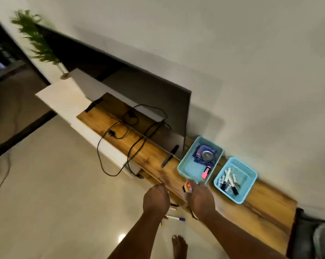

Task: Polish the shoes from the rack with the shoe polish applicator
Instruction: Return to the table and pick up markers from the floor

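Applicator [187, 187] between hands, touching right hand [201, 200]

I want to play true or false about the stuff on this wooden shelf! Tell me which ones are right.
1. Two blue trays sit on the wooden shelf. True.
2. The pink thing lies on the floor. False: it lies in the tray nearer the TV.
3. Black cables trail over the shelf. True.
4. The markers are in the same tray as the pink thing. False: they are in the other tray.
5. A pen lies on the floor. True.
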